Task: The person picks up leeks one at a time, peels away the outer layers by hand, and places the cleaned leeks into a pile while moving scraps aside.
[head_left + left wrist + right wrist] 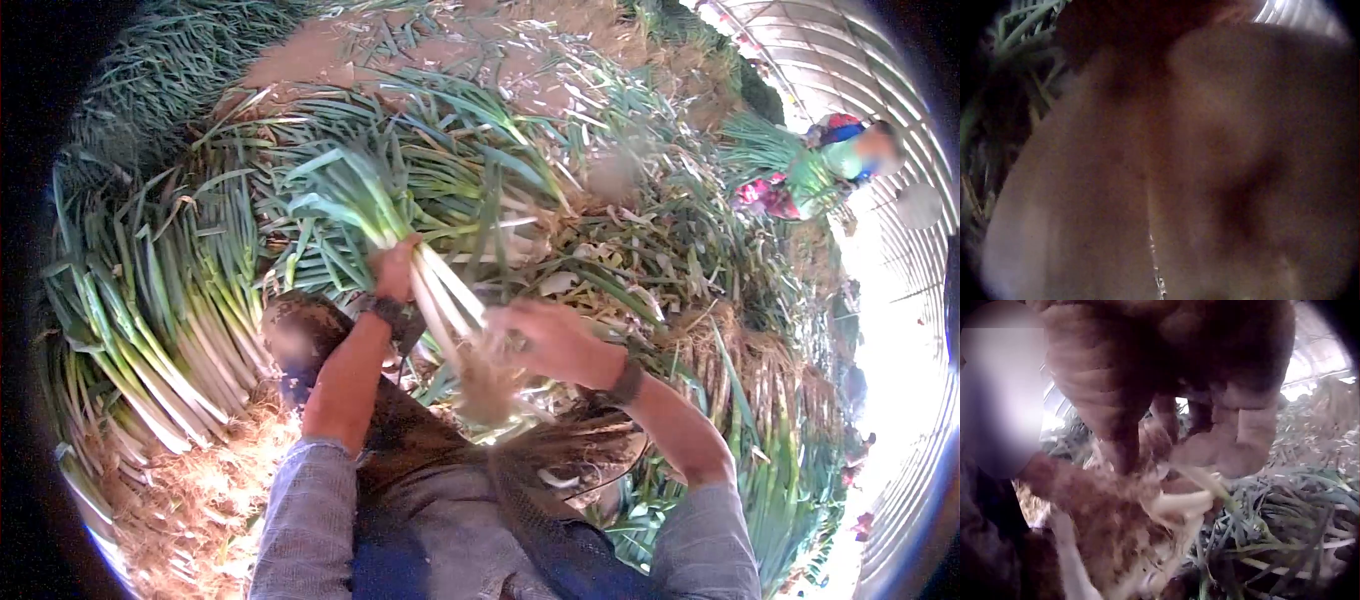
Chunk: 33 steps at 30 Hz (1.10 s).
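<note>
A small bunch of green onions (440,290) slants across the head view, green tops at upper left and shaggy roots (487,390) toward the person's lap. My left hand (393,270) grips it where the white stalks turn green. Beside the lower stalks is my right hand (560,343), blurred, its fingertips at the whites just above the roots. Its curled thumb and fingers pinch a pale strip of skin (1200,481) over the soil-brown roots in the right wrist view. The dark, blurred left hand (1147,156) fills most of the left wrist view.
Green onions (150,330) lie in a row at left, roots toward the person. Discarded leaves (610,260) cover the ground ahead. More onions (790,410) lie at right, roots up. Farther off, another person (840,165) holds greens near the greenhouse's ribbed wall (910,270).
</note>
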Motion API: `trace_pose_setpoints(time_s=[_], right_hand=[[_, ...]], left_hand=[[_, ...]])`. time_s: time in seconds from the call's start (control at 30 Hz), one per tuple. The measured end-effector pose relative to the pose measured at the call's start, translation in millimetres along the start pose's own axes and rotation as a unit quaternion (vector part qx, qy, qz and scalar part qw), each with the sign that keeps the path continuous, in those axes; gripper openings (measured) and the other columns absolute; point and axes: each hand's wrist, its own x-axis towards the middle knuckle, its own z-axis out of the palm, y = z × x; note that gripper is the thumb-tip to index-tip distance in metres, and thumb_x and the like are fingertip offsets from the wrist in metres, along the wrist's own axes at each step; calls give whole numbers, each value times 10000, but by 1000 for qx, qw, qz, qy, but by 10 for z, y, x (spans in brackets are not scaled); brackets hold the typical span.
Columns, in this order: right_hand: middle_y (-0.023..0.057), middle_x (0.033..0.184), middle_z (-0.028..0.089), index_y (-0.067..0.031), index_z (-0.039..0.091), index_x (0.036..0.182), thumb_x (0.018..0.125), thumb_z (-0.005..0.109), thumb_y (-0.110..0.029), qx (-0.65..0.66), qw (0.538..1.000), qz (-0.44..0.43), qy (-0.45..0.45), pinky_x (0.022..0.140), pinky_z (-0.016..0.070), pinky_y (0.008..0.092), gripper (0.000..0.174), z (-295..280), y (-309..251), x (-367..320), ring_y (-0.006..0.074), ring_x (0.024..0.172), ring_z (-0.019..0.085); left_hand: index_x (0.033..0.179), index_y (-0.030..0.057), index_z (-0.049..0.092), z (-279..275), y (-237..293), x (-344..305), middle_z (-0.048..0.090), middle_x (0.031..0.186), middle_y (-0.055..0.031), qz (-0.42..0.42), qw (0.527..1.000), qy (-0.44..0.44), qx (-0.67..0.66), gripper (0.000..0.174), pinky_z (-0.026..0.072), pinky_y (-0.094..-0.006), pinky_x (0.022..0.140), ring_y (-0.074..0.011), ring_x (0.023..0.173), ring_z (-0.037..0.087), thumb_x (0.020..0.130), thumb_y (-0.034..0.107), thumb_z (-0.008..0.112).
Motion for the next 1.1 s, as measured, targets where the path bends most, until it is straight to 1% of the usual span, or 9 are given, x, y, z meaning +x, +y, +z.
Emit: trace_pose_setpoints(time_s=[0.27, 0.33, 0.43, 0.67, 0.77, 0.83, 0.9, 0.93, 1.1], right_hand=[[150, 795, 665, -31, 655, 991, 943, 553, -307, 266, 959, 10, -101, 637, 512, 373, 298, 349, -363, -228, 245, 646, 634], [140, 820, 668, -8, 639, 982, 933, 567, -326, 249, 894, 9, -371, 653, 512, 364, 330, 84, -439, -364, 231, 663, 637], [51, 986, 696, -65, 655, 1055, 963, 540, -326, 252, 936, -72, -234, 627, 575, 321, 299, -106, -137, -739, 130, 734, 666], [231, 1214, 567, 35, 342, 1364, 883, 660, -254, 432, 864, 256, -44, 696, 581, 283, 645, 188, 505, 2, 222, 1007, 642], [187, 1167, 597, 3, 417, 1316, 867, 653, -314, 437, 853, 264, -107, 778, 567, 337, 598, 710, 446, 483, 266, 1033, 628], [199, 1155, 590, 2, 378, 1350, 830, 695, -321, 480, 838, 228, -125, 842, 545, 369, 690, 787, 286, 524, 290, 1039, 614], [200, 1138, 582, 11, 316, 1399, 803, 730, -266, 538, 822, 168, -88, 893, 525, 381, 777, 737, 26, 417, 286, 1022, 608], [197, 1158, 576, 6, 350, 1368, 792, 731, -234, 523, 830, 167, -96, 887, 523, 367, 732, 1023, 178, 418, 274, 1025, 608], [238, 1142, 571, 43, 385, 1291, 780, 723, -372, 318, 926, 150, -138, 915, 487, 407, 741, 1608, 458, 153, 328, 1032, 596]], left_hand=[[824, -65, 625, -80, -5, -93, 633, 740, -103, 6, 998, -41, 38, 303, 503, -339, 543, -212, 574, 602, 722, 185, 762], [824, -60, 625, -57, 15, -75, 630, 738, -98, -5, 999, -39, 30, 292, 500, -341, 543, -210, 574, 598, 718, 177, 758], [821, -53, 624, -42, 120, -152, 628, 736, -96, -14, 998, -16, 63, 274, 497, -346, 543, -209, 577, 594, 714, 164, 752], [886, -29, 644, 167, 248, -600, 656, 808, -83, 29, 993, -14, 115, 255, 494, -329, 566, -196, 600, 589, 761, 175, 733], [1121, -122, 524, 68, 136, -605, 652, 867, -181, -25, 976, -192, 102, 501, 552, -298, 676, -221, 647, 614, 771, 179, 720], [1122, -62, 570, -154, -111, -535, 664, 894, -177, 180, 923, -302, 155, 493, 560, -298, 667, -230, 701, 645, 866, 359, 558], [1138, -40, 570, -338, -136, -645, 649, 893, -163, 116, 912, -372, 127, 547, 566, -306, 675, -226, 749, 655, 896, 449, 522], [1184, -76, 504, -370, -90, -785, 623, 867, -156, -153, 920, -360, 27, 568, 580, -304, 675, -211, 730, 638, 845, 360, 633], [1203, 27, 538, -421, -435, -1314, 645, 964, -124, -232, 918, -318, 45, 424, 579, -354, 692, -218, 838, 654, 899, 310, 619]])
